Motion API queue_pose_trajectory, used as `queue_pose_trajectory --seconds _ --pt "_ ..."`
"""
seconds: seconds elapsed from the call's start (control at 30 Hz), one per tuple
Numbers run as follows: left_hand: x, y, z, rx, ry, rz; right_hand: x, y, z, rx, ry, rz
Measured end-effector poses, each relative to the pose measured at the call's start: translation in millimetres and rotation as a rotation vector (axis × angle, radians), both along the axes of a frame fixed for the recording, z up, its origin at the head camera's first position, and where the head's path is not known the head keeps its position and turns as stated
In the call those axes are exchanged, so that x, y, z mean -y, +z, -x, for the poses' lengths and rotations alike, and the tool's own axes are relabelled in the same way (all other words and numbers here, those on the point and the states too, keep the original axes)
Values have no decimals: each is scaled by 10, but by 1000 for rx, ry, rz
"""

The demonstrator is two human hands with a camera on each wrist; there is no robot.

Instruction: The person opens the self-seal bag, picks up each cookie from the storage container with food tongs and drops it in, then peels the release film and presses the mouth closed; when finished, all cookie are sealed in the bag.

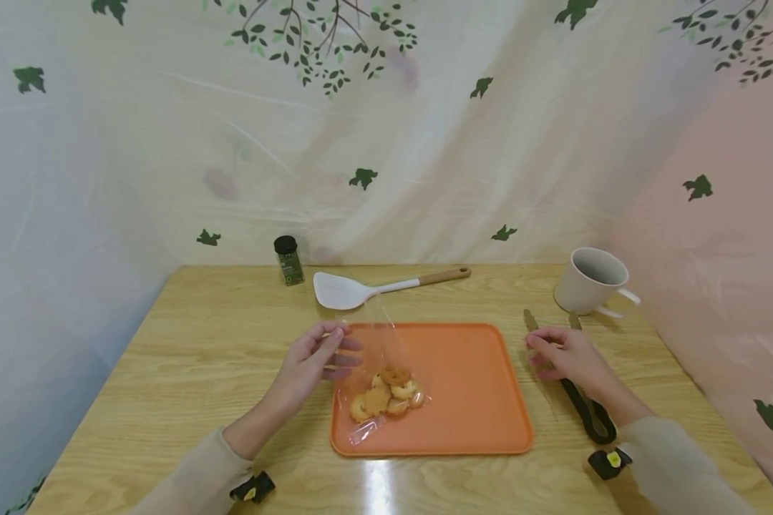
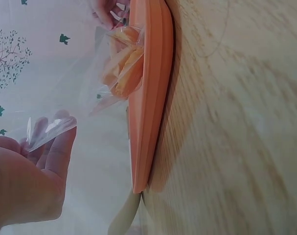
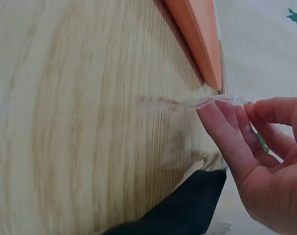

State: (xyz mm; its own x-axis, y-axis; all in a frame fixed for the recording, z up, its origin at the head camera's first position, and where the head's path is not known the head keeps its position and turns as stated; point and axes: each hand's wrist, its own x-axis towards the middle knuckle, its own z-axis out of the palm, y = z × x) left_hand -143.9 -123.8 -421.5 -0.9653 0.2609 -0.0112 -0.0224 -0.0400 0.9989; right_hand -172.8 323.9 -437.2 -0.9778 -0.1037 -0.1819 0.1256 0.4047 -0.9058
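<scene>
My left hand (image 1: 305,363) pinches the upper edge of a clear plastic bag (image 2: 53,131) between thumb and fingers. Several golden cookies (image 1: 386,393) lie in the bag's lower end, over the left part of an orange tray (image 1: 467,393). To the right of the tray, my right hand (image 1: 570,357) pinches a thin clear strip (image 3: 202,103) with red marks; its loose end hangs over the table. Beneath that hand lie tongs (image 1: 580,404) with black handles and metal tips, partly hidden by it in the head view.
Behind the tray lies a white spatula (image 1: 343,291) with a wooden handle end. A spice jar (image 1: 290,262) with a black lid stands at the back left, a light mug (image 1: 586,282) at the back right. A printed cloth (image 1: 425,143) hangs behind the table.
</scene>
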Motion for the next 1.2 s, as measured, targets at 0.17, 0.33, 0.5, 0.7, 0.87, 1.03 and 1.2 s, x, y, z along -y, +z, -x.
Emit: queue_pose_trajectory --seconds 0.17,0.33,0.5,0.7,0.87,1.03,1.2 --pt "-13 13 6 11 -12 7 45 -29 25 67 -50 18" --pt "-25 35 33 -3 -23 11 83 -19 68 75 -60 -17" --pt "-43 38 54 -18 -22 13 85 -28 99 42 -36 -90" --pt "-52 20 28 3 -13 16 107 -66 112 -28 23 -287" --pt "-50 -2 17 3 -18 21 128 -86 130 -75 71 -414" --pt "-56 -10 25 11 -23 26 141 -71 159 -122 117 -558" --pt "-66 -8 21 25 -20 29 151 -43 174 -140 138 -595"
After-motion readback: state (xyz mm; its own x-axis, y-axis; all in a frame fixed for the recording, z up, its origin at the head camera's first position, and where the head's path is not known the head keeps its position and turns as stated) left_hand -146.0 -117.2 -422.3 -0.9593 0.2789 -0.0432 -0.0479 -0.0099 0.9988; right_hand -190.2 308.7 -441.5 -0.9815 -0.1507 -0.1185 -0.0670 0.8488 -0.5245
